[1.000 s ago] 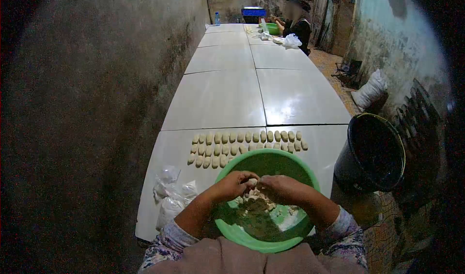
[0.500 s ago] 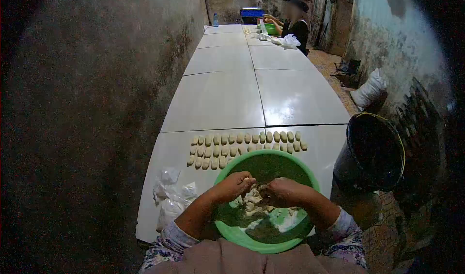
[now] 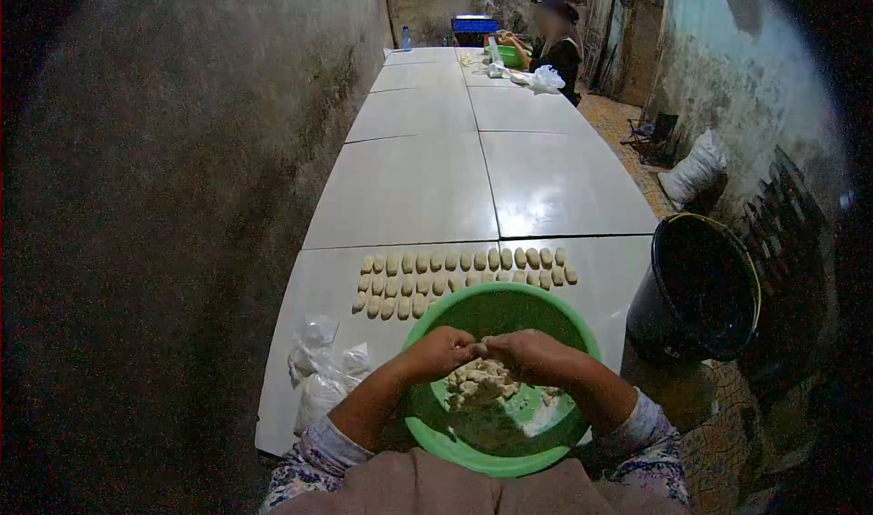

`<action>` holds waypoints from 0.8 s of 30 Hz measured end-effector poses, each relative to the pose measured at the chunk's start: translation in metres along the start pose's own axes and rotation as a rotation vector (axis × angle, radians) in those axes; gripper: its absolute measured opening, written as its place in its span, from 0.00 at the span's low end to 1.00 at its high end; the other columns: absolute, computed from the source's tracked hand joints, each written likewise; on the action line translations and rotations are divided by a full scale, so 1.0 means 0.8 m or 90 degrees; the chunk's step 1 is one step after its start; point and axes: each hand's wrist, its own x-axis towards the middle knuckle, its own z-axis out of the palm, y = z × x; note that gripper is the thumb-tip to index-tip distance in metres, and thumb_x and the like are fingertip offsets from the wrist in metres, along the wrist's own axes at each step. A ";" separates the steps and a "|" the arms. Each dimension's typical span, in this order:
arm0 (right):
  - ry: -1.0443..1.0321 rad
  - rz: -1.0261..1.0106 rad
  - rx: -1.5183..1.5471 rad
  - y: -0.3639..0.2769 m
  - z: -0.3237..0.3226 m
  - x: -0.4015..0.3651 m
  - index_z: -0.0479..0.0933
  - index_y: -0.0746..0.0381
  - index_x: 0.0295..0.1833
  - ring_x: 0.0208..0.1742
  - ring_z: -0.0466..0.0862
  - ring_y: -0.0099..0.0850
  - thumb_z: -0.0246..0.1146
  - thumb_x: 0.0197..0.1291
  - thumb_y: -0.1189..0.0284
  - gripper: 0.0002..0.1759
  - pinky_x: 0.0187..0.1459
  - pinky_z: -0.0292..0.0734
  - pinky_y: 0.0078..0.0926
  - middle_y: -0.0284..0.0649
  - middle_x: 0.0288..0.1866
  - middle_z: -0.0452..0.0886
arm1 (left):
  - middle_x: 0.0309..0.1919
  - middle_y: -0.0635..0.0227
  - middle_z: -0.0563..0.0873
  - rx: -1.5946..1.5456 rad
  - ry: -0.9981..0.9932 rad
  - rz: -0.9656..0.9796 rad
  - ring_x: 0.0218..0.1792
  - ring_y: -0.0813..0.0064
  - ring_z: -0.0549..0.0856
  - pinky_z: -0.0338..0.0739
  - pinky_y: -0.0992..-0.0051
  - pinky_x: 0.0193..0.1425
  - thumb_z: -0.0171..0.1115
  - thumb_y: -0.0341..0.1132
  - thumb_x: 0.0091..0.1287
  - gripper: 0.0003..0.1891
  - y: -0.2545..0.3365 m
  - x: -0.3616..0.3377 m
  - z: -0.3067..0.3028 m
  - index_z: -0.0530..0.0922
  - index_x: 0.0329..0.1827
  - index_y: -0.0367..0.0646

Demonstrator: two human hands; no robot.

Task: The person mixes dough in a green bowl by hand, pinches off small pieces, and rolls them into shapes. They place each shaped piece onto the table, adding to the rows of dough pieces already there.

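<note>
Left hand [image 3: 444, 353], right hand [image 3: 532, 353] together over green basin [image 3: 500, 466], grip unclear; white panelled table [image 3: 405, 187], stained wall [image 3: 273, 124], patterned floor [image 3: 605, 115].

Wearing sleeves [image 3: 662, 469] with pale greyish cuffs [image 3: 333, 446] and, higher up, dark bluish floral-looking pattern on white; covered in front with plain brownish-pink cloth [image 3: 427, 489].

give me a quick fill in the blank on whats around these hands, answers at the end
The left hand and right hand are over a ____ basin.
Shaped dough pieces lie in ____ rows on the white table.
In the picture, the black bucket is to the ____ of the basin.

Missing words: green; three; right
</note>
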 end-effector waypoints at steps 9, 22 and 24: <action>-0.018 -0.013 -0.019 0.004 -0.004 0.000 0.75 0.59 0.50 0.50 0.77 0.47 0.59 0.47 0.80 0.21 0.51 0.73 0.40 0.48 0.52 0.75 | 0.44 0.60 0.77 -0.060 -0.035 0.086 0.45 0.70 0.77 0.72 0.73 0.51 0.53 0.31 0.65 0.16 -0.013 0.006 0.004 0.69 0.55 0.38; 0.101 -0.071 -0.069 -0.007 -0.016 0.002 0.67 0.60 0.51 0.41 0.78 0.51 0.57 0.50 0.78 0.20 0.38 0.75 0.46 0.51 0.45 0.67 | 0.35 0.60 0.81 -0.307 -0.022 0.035 0.36 0.74 0.81 0.77 0.74 0.42 0.54 0.24 0.65 0.26 -0.007 0.005 0.000 0.56 0.65 0.42; 0.100 -0.004 -0.046 -0.006 -0.015 0.003 0.66 0.59 0.51 0.43 0.78 0.50 0.59 0.51 0.74 0.20 0.38 0.75 0.45 0.50 0.47 0.67 | 0.33 0.63 0.81 -0.322 -0.017 -0.011 0.36 0.75 0.81 0.76 0.74 0.43 0.54 0.24 0.64 0.27 0.001 0.001 -0.002 0.55 0.66 0.41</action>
